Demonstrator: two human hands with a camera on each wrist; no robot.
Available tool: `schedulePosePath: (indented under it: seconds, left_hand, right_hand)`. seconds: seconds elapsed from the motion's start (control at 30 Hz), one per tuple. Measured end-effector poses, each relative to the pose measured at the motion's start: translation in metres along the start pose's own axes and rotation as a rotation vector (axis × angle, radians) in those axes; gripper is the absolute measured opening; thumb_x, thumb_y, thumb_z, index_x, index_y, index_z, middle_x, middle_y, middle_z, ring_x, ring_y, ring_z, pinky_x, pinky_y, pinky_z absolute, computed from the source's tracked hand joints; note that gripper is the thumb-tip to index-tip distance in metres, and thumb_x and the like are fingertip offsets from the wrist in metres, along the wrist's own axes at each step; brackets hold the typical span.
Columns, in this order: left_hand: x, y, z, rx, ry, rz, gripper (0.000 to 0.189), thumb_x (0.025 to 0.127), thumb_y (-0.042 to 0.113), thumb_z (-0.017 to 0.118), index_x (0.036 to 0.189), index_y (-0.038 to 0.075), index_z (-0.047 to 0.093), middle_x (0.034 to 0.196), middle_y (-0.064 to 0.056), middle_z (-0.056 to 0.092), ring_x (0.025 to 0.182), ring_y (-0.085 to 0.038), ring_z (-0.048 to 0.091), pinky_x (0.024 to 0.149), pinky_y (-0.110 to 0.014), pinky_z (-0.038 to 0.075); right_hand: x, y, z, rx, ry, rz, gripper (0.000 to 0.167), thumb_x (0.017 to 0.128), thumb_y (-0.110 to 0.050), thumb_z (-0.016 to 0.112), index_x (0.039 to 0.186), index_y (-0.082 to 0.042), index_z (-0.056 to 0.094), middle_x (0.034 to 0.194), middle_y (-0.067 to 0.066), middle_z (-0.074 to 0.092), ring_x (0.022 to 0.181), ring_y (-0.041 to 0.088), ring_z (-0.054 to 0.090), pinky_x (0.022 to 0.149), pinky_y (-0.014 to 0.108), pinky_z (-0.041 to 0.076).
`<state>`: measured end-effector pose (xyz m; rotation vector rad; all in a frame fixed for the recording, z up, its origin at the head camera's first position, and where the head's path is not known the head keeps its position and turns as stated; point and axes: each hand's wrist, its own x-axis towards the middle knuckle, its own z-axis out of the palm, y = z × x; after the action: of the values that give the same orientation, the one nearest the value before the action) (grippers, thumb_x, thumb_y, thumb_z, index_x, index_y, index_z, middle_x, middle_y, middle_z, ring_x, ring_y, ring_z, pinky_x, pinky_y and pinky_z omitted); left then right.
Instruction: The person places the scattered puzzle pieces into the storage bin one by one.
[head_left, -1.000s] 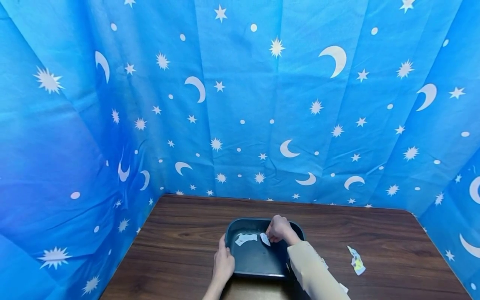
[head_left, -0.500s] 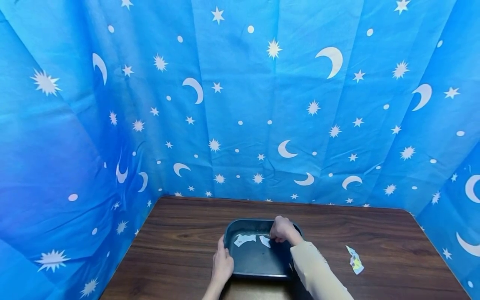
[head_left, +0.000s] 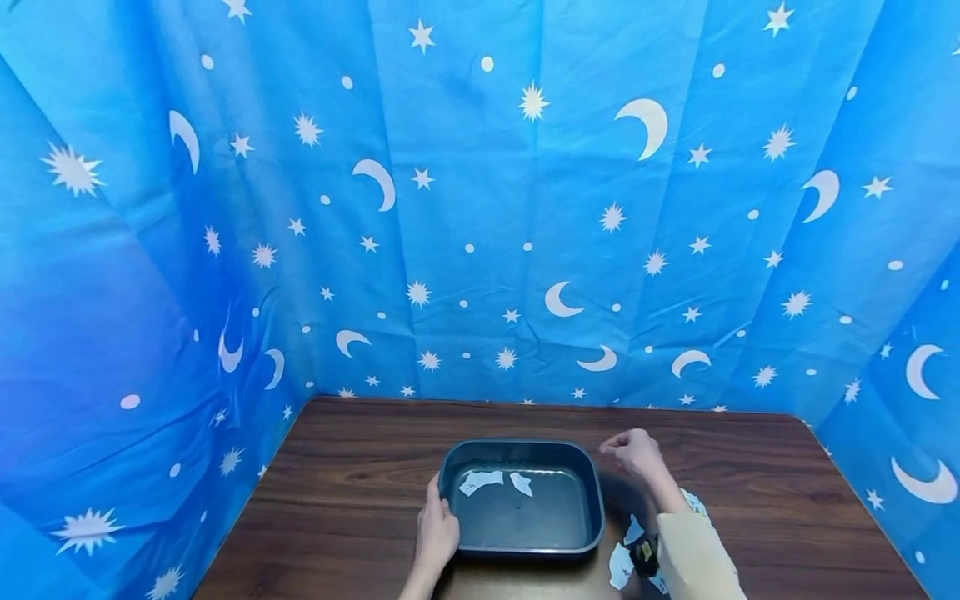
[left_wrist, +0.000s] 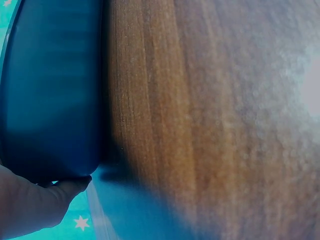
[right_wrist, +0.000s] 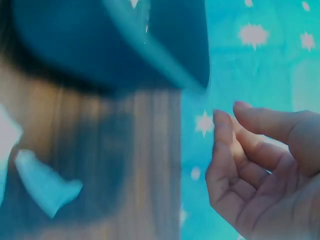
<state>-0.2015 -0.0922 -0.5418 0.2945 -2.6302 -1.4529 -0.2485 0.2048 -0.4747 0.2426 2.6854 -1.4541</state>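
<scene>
A dark rectangular pan (head_left: 525,550) stands on the table, with two torn white paper pieces, one (head_left: 481,481) at its far left and a smaller one (head_left: 521,484) beside it. My left hand (head_left: 437,532) grips the pan's left side; the left wrist view shows a digit against its outer wall. Beyond the pan's right rim my right hand (head_left: 636,452) is raised above the table. In the right wrist view, the right hand (right_wrist: 260,170) has loosely bent fingers, thumb and fingertip apart, holding nothing.
Several torn paper scraps (head_left: 621,567) lie right of the pan, near a small dark object (head_left: 645,553) by the right sleeve. Another scrap (head_left: 694,503) is partly hidden behind the forearm. A blue curtain (head_left: 480,208) with stars and moons surrounds the wooden table (head_left: 360,475).
My right hand has left the smaller paper piece in the pan and moved out to the right past the rim. My left hand keeps its place on the pan.
</scene>
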Motion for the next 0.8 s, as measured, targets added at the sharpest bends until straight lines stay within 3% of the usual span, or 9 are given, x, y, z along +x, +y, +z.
schedulePosePath:
  seconds: [0.2,0.43,0.63,0.8]
  left_hand:
    - [0.001,-0.002,0.001,-0.003,-0.014,-0.026,0.043,0.094,-0.004,0.031,0.137,-0.004,0.031,0.132,-0.033,0.040,0.121,-0.047,0.038,0.097,-0.059,0.032]
    - [0.001,-0.001,0.001,-0.016,-0.015,-0.019,0.043,0.094,-0.004,0.031,0.137,-0.004,0.031,0.133,-0.033,0.040,0.122,-0.047,0.037,0.097,-0.059,0.031]
    - [0.000,0.001,-0.001,-0.016,-0.016,-0.013,0.042,0.094,-0.004,0.030,0.136,-0.004,0.031,0.132,-0.033,0.040,0.121,-0.047,0.037,0.097,-0.059,0.031]
    - [0.001,0.002,0.000,-0.009,-0.026,-0.010,0.042,0.094,-0.004,0.030,0.136,-0.005,0.031,0.133,-0.033,0.039,0.122,-0.048,0.037,0.097,-0.059,0.031]
  right_hand:
    - [-0.010,0.044,-0.030,-0.043,0.100,0.065,0.018,0.085,-0.008,0.060,0.088,0.008,0.069,0.068,0.008,0.066,0.056,0.015,0.060,0.054,0.029,0.050]
    - [-0.025,0.076,-0.057,-0.235,0.167,0.159,0.018,0.084,-0.014,0.062,0.086,0.003,0.068,0.073,0.010,0.065,0.068,0.025,0.059,0.065,0.042,0.042]
    - [-0.031,0.090,-0.061,-0.393,0.127,0.314,0.034,0.077,-0.029,0.073,0.079,0.002,0.057,0.073,0.012,0.053,0.069,0.027,0.052,0.057,0.038,0.043]
    - [-0.033,0.096,-0.056,-0.459,0.126,0.332,0.048,0.072,-0.029,0.077,0.088,0.011,0.054,0.083,0.030,0.055,0.077,0.043,0.056,0.061,0.048,0.047]
